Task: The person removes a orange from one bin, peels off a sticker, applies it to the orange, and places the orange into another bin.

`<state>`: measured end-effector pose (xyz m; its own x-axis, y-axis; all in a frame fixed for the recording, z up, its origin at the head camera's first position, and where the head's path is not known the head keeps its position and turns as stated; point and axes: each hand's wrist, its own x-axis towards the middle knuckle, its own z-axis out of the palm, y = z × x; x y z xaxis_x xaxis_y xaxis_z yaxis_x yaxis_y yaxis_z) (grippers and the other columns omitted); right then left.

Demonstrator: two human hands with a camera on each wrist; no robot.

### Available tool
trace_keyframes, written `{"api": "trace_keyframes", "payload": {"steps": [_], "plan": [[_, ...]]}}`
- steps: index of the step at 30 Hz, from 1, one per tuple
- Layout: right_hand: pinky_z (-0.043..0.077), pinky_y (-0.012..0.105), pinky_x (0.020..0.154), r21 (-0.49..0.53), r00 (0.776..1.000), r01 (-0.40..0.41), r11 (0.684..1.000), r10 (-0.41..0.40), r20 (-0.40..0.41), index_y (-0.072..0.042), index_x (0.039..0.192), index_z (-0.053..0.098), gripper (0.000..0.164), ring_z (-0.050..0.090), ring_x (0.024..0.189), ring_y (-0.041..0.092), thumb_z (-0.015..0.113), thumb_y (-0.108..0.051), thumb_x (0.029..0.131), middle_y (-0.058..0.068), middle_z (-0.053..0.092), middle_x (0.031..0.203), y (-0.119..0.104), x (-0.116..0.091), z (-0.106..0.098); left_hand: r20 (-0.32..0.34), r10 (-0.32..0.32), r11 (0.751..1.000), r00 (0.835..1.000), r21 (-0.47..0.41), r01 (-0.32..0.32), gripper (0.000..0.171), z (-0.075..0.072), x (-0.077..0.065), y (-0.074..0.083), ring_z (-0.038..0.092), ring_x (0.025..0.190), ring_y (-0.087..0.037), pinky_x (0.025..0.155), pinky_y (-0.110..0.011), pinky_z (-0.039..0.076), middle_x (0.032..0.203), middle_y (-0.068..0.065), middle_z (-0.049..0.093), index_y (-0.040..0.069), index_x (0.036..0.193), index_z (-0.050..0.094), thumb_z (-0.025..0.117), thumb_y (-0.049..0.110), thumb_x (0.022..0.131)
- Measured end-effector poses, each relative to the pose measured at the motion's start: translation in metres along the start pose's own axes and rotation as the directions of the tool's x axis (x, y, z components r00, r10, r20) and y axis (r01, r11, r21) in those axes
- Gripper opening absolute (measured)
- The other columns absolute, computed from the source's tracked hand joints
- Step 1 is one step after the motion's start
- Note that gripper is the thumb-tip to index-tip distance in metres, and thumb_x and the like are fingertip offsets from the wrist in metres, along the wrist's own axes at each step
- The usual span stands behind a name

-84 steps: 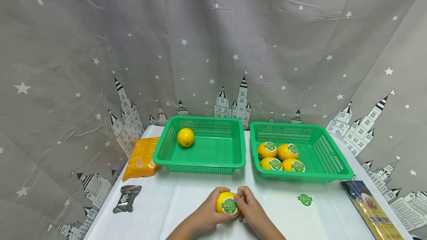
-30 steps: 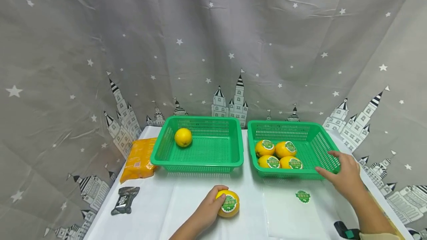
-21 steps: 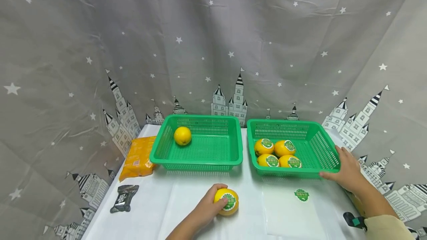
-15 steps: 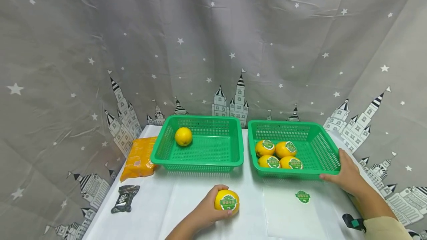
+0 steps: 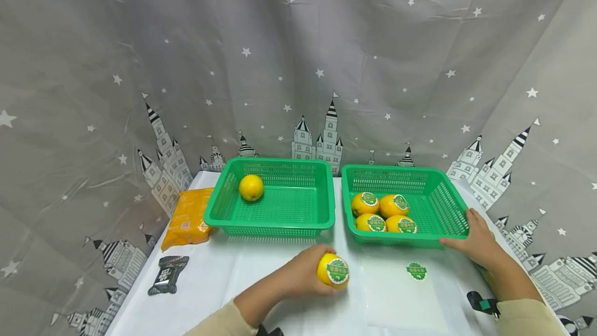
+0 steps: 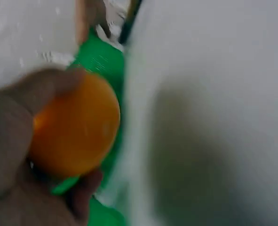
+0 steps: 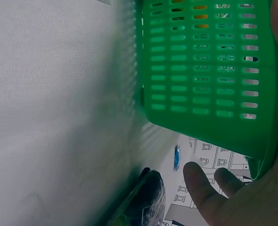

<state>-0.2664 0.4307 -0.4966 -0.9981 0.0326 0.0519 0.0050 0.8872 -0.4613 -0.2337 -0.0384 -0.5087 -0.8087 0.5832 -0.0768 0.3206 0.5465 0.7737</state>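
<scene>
An orange [image 5: 333, 271] with a round green-and-white sticker is gripped by my left hand [image 5: 303, 274], just above the white table. In the left wrist view my thumb and fingers curve round the orange [image 6: 82, 127], and its sticker is out of sight. My right hand [image 5: 480, 240] holds the front right corner of the right green basket [image 5: 448, 240], thumb at the front rim and fingers along the side. The right wrist view shows two fingers of this hand reaching past the basket's corner [image 7: 251, 146]. Several stickered oranges [image 5: 394, 205] sit at that basket's left end.
The left green basket [image 5: 270, 228] holds one plain orange [image 5: 251, 187]. A translucent sheet [image 5: 401, 302] bearing one green sticker [image 5: 416, 271] lies before the right basket. An orange packet [image 5: 188, 217] and a small black packet [image 5: 168, 275] lie left. A grey printed curtain [image 5: 280, 66] hangs behind.
My right hand has left the orange and moved right to the basket's corner. My left hand has shifted rightward and slightly up with the orange.
</scene>
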Motion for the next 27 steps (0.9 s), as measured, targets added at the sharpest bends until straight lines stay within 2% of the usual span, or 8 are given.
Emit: {"api": "trace_keyframes", "payload": {"steps": [3, 6, 10, 14, 17, 20, 23, 27], "plan": [[0.026, 0.086, 0.104, -0.001, 1.000, -0.012, 1.000, 0.012, -0.006, 0.020, 0.157, 0.002, 0.130, 0.018, 0.138, 0.073, 0.084, -0.048, 0.083, 0.048, 0.006, 0.159, 0.002, -0.002, 0.000, 0.098, 0.117, 0.991, 0.988, -0.074, -0.110, 0.070, -0.008, 0.039, 0.044, 0.062, 0.094, -0.004, 0.080, -0.025, 0.056, 0.110, 0.013, 0.064, 0.025, 0.130, 0.055, 0.095, 0.032, 0.074], [0.026, 0.084, 0.106, 0.021, 1.000, -0.015, 1.000, 0.015, -0.002, 0.020, 0.156, 0.002, 0.131, 0.019, 0.140, 0.071, 0.085, -0.048, 0.082, 0.048, 0.006, 0.159, 0.003, -0.001, 0.002, 0.107, 0.184, 0.981, 0.977, -0.077, -0.176, 0.072, -0.009, 0.083, 0.083, 0.062, 0.094, -0.004, 0.079, -0.023, 0.056, 0.112, 0.012, 0.063, 0.025, 0.135, 0.051, 0.093, 0.037, 0.079], [0.026, 0.083, 0.108, 0.049, 1.000, -0.012, 0.999, 0.012, 0.000, 0.020, 0.157, 0.002, 0.131, 0.020, 0.141, 0.069, 0.085, -0.048, 0.082, 0.047, 0.005, 0.160, 0.004, 0.001, 0.005, 0.019, 0.170, 0.985, 0.985, 0.002, -0.170, 0.080, 0.003, 0.146, 0.114, 0.060, 0.097, -0.004, 0.082, -0.023, 0.054, 0.120, 0.010, 0.063, 0.024, 0.146, 0.048, 0.089, 0.048, 0.082], [0.026, 0.082, 0.109, 0.063, 1.000, -0.016, 0.998, 0.017, -0.007, 0.019, 0.157, 0.001, 0.131, 0.020, 0.142, 0.067, 0.086, -0.047, 0.081, 0.046, 0.005, 0.161, 0.005, 0.005, 0.005, -0.045, 0.088, 0.993, 0.995, 0.083, -0.084, 0.083, 0.021, 0.196, 0.128, 0.061, 0.102, -0.008, 0.087, -0.027, 0.054, 0.127, 0.005, 0.063, 0.020, 0.152, 0.045, 0.083, 0.053, 0.086], [0.025, 0.081, 0.110, 0.092, 1.000, -0.020, 0.996, 0.020, -0.006, 0.018, 0.158, 0.000, 0.132, 0.019, 0.143, 0.066, 0.086, -0.046, 0.081, 0.045, 0.004, 0.161, 0.004, 0.007, 0.005, -0.042, 0.037, 0.990, 0.998, 0.137, -0.031, 0.080, 0.035, 0.219, 0.132, 0.062, 0.101, -0.010, 0.085, -0.027, 0.054, 0.125, 0.002, 0.064, 0.018, 0.152, 0.043, 0.082, 0.050, 0.089], [0.025, 0.081, 0.111, 0.113, 1.000, -0.024, 0.993, 0.025, -0.003, 0.017, 0.159, 0.000, 0.133, 0.018, 0.144, 0.066, 0.086, -0.047, 0.081, 0.045, 0.004, 0.162, 0.003, 0.007, 0.005, -0.028, 0.027, 0.983, 0.999, 0.184, -0.021, 0.076, 0.050, 0.232, 0.135, 0.060, 0.095, -0.007, 0.082, -0.023, 0.052, 0.119, 0.004, 0.064, 0.018, 0.149, 0.046, 0.082, 0.045, 0.089], [0.023, 0.081, 0.112, 0.124, 1.000, -0.031, 0.992, 0.031, 0.001, 0.016, 0.159, -0.002, 0.133, 0.016, 0.145, 0.066, 0.086, -0.047, 0.081, 0.044, 0.002, 0.162, 0.006, 0.006, 0.004, -0.029, 0.035, 0.982, 0.999, 0.185, -0.029, 0.074, 0.065, 0.240, 0.138, 0.059, 0.092, -0.005, 0.083, -0.022, 0.051, 0.117, 0.009, 0.066, 0.021, 0.146, 0.050, 0.085, 0.047, 0.086], [0.021, 0.081, 0.112, 0.143, 1.000, -0.017, 0.990, 0.017, -0.002, 0.016, 0.159, -0.002, 0.133, 0.013, 0.146, 0.066, 0.087, -0.045, 0.081, 0.044, 0.001, 0.163, 0.007, 0.007, 0.005, -0.034, 0.037, 0.966, 0.999, 0.258, -0.027, 0.079, 0.077, 0.248, 0.140, 0.061, 0.102, -0.004, 0.092, -0.024, 0.052, 0.128, 0.013, 0.067, 0.027, 0.149, 0.051, 0.084, 0.057, 0.084]]}}
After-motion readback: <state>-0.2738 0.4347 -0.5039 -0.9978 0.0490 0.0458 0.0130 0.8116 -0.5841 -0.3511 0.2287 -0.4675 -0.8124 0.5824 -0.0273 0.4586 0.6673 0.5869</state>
